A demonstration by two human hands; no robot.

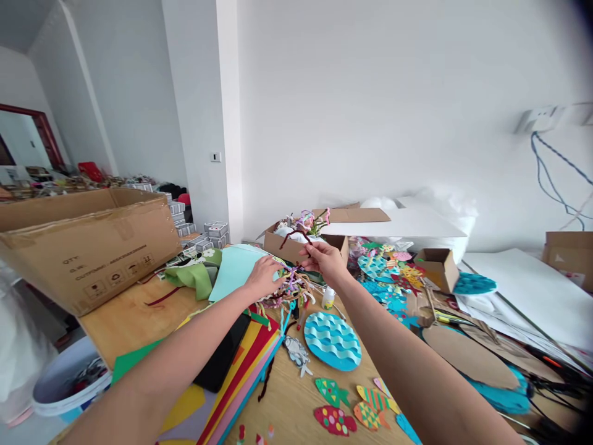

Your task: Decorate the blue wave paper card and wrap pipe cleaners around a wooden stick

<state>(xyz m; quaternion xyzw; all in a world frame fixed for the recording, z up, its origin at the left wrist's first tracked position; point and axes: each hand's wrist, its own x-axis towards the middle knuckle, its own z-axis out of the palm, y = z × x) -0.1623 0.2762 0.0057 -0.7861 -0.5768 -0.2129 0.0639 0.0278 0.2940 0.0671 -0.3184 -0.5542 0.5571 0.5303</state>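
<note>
Right fingers (312, 252) pinch a dark brown strand (296, 232), arched up and leftward of them. Left fingers (270, 269) at a tangled bundle (300, 290) of coloured strands; grip unclear from here. Below right fingers, on desk (288, 411): small bottle (328, 300), blue wavy oval (332, 341).

I'm in a craft workshop: near the blue wavy oval (332, 341) on my wooden table (282, 398) lie patterned cut-out fish (334, 421), nearer me, and a fanned stack of coloured sheets (245, 371), to its left. Behind the oval, a cardboard box (275, 243) holds fuzzy flowers (306, 219); well left stands a printed shipping carton (95, 247).
</note>
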